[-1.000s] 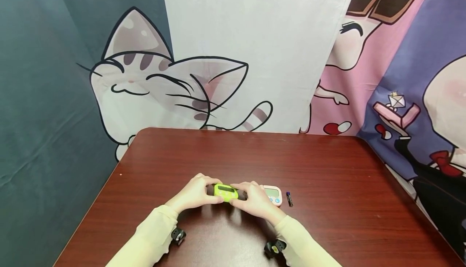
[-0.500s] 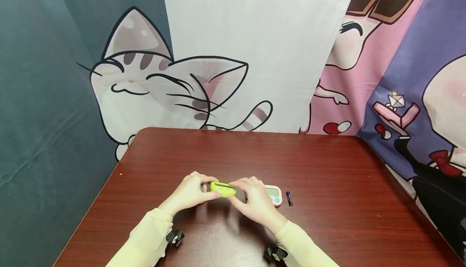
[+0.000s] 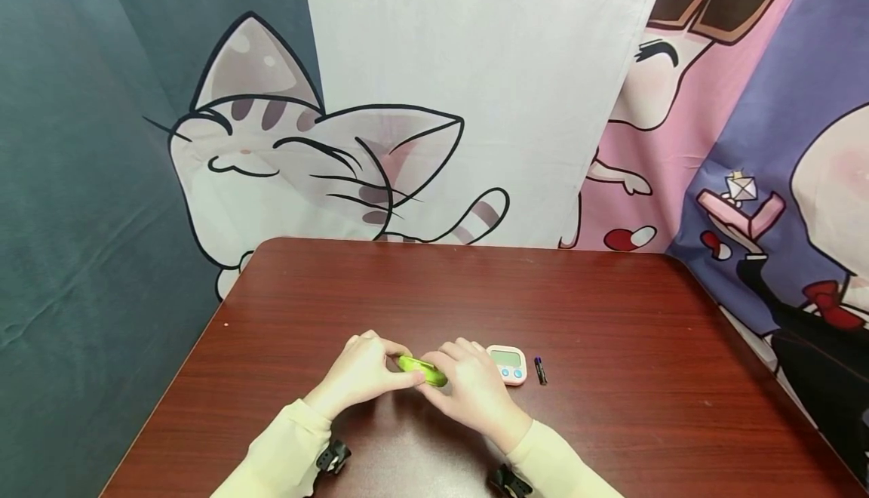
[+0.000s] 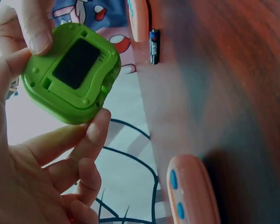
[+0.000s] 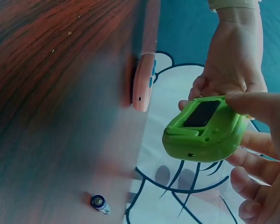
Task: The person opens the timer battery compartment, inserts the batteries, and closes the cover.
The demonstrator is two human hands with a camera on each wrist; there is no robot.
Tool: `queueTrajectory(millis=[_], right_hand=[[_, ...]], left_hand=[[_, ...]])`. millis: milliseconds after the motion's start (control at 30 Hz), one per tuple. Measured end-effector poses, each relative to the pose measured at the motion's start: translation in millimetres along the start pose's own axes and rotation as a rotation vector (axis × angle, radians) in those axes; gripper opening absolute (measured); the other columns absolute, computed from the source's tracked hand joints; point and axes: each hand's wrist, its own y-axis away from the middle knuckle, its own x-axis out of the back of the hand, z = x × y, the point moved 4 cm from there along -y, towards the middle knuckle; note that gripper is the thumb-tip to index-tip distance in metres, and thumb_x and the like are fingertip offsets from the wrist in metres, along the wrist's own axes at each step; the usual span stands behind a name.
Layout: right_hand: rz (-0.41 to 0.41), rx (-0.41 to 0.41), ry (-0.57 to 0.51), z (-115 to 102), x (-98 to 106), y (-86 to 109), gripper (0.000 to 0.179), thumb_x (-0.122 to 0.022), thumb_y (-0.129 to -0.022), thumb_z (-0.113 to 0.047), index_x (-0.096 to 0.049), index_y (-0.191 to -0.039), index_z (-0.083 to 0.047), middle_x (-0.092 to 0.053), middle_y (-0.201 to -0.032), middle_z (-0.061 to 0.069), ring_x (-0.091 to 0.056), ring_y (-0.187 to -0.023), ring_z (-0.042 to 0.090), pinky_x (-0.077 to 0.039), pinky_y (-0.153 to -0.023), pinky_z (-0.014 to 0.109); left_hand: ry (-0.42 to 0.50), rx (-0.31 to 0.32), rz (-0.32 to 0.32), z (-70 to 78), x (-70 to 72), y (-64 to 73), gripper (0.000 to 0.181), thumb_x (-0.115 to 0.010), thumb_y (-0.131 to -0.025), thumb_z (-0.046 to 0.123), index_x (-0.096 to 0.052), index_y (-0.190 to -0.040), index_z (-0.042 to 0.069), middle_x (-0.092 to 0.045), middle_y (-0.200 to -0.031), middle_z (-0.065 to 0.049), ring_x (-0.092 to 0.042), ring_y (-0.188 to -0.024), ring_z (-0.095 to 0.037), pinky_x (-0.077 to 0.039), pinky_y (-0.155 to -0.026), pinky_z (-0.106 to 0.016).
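A green digital timer (image 3: 422, 370) is held above the table between both hands, its front tilted mostly out of sight in the head view. My left hand (image 3: 362, 371) pinches its left end between thumb and fingers. At the opposite end, my right hand (image 3: 471, 388) grips it. The wrist views show the timer's back, with a dark rectangular panel (image 4: 77, 63) set in it. Right beside my right hand lies a pale pink timer (image 3: 508, 366) with a grey screen and blue buttons. A second pink timer (image 4: 191, 191) appears low in the left wrist view.
A small dark battery (image 3: 540, 370) lies right of the pale pink timer. The brown wooden table (image 3: 611, 317) extends to a cartoon-printed cloth backdrop (image 3: 489, 90) behind it.
The green timer has tilted, so its screen and buttons, visible a second ago, are now mostly hidden. My right hand has shifted slightly left and closer to my left hand.
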Motion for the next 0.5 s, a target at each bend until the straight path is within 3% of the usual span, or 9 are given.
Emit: queueTrajectory(millis=[233,500], right_hand=[[-0.025,0.026,0.071,-3.4,-0.1,3.0,0.031,-0.083,-0.063,-0.038,-0.067,-0.082,-0.02,-0.055,-0.074,-0.011,-0.047,-0.066,0.009,-0.039,-0.06,0.024],[-0.02,-0.004,-0.02,-1.9,-3.5,5.5,0.024,-0.082,-0.068,-0.025,-0.067,-0.085,-0.016,-0.056,-0.076,-0.008,-0.047,-0.062,0.005,-0.04,-0.055,0.02]], left_hand=[[0.019,0.056,0.005,-1.5,-2.9,2.4,0.032,-0.071,-0.072,0.058,-0.072,-0.08,0.027,-0.058,-0.066,0.02,-0.045,-0.074,-0.008,-0.033,-0.075,-0.033],[0.016,0.059,0.033,-1.8,-3.0,2.2,0.032,-0.07,-0.072,0.059,-0.072,-0.079,0.028,-0.057,-0.066,0.022,-0.045,-0.073,-0.007,-0.033,-0.075,-0.033]])
